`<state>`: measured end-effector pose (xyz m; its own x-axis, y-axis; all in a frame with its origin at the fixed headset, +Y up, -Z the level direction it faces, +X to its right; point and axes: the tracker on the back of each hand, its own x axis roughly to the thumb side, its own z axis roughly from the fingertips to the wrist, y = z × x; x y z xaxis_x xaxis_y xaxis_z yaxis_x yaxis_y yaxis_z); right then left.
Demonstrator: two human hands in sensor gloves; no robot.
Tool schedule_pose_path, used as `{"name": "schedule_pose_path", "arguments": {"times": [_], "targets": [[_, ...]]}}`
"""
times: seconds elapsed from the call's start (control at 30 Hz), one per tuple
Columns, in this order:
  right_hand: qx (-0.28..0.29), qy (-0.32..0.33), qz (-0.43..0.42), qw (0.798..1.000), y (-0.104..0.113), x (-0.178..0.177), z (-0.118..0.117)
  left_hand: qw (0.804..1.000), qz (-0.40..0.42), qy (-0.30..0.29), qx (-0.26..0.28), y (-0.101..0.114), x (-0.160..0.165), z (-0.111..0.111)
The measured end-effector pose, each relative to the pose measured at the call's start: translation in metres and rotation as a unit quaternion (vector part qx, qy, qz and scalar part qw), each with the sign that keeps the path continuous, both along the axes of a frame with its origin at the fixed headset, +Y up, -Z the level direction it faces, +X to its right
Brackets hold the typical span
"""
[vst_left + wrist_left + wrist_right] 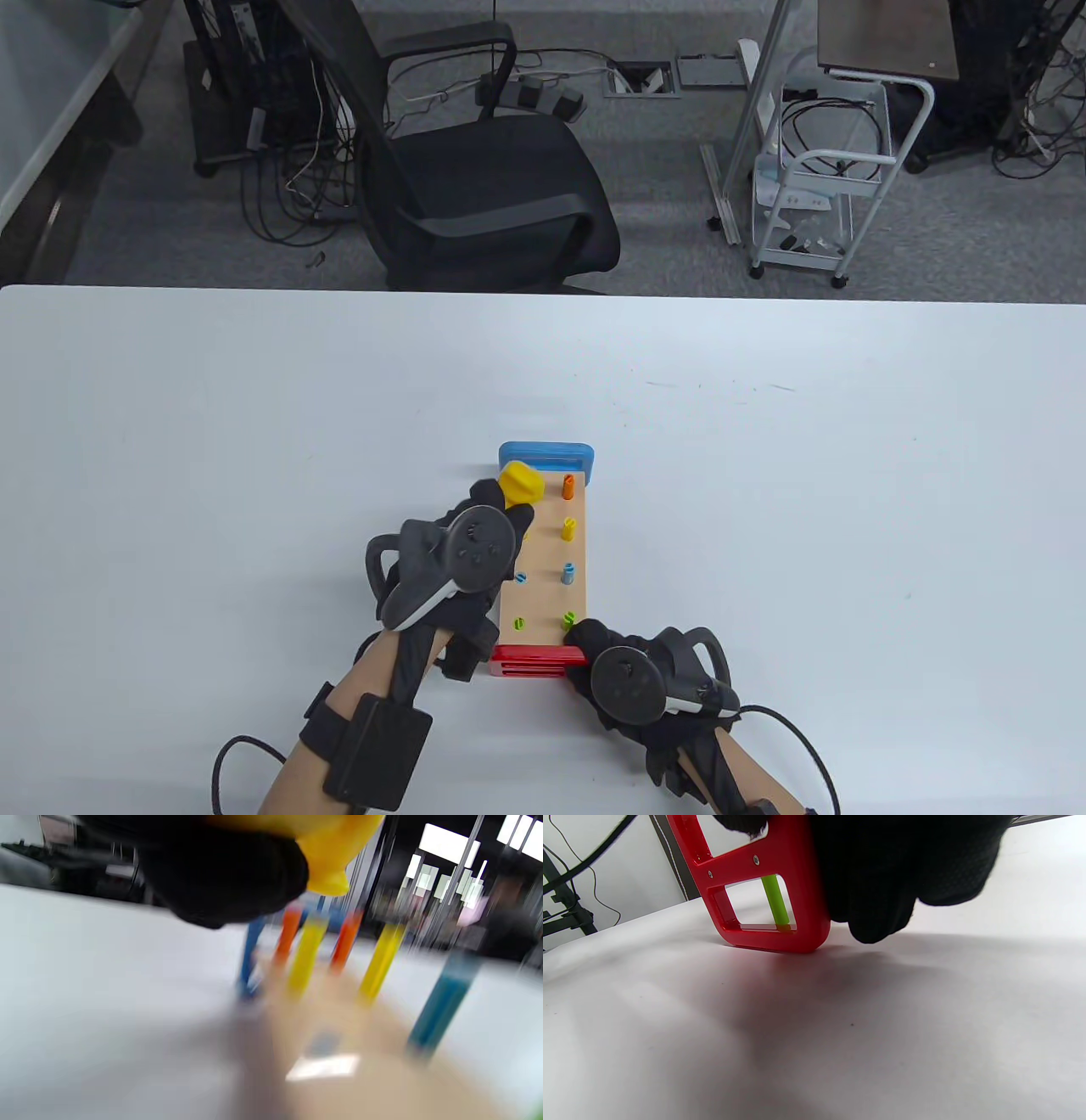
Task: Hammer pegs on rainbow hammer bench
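Fingers (882,899) of the right hand (632,679) grasp the bench's red end (536,660), steadying it on the desk (254,424), while the left hand (462,560) grips the yellow hammer (520,484) over the far pegs.

**An office or lab workspace**

A white desk (254,407) stands on grey carpet. Behind it are a black swivel chair (475,187), tangled cables, a floor power strip (534,92), a white wheeled cart (814,187) and an equipment rack (246,76).
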<state>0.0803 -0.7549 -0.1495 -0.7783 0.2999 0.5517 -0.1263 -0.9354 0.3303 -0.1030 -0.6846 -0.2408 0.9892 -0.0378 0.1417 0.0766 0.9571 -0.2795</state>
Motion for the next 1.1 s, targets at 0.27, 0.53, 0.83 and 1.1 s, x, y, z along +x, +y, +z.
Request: {"name": "schedule_pose_path", "arguments": {"times": [0.27,0.53,0.83,1.1], "targets": [[0.0,0.0,0.001,1.0,0.0,0.0,0.0,0.994,0.087,0.0,0.063,0.001,-0.005,0.006],[-0.001,0.0,0.0,1.0,0.0,0.0,0.0,0.964,0.221,-0.024,0.145,0.032,-0.008,0.011],[0.0,0.0,0.001,1.0,0.0,-0.001,0.0,0.996,0.044,-0.054,0.05,0.003,0.014,0.007],[-0.001,0.0,-0.001,1.0,0.0,0.0,0.0,0.975,0.142,-0.075,0.153,0.017,0.008,0.018]]}}
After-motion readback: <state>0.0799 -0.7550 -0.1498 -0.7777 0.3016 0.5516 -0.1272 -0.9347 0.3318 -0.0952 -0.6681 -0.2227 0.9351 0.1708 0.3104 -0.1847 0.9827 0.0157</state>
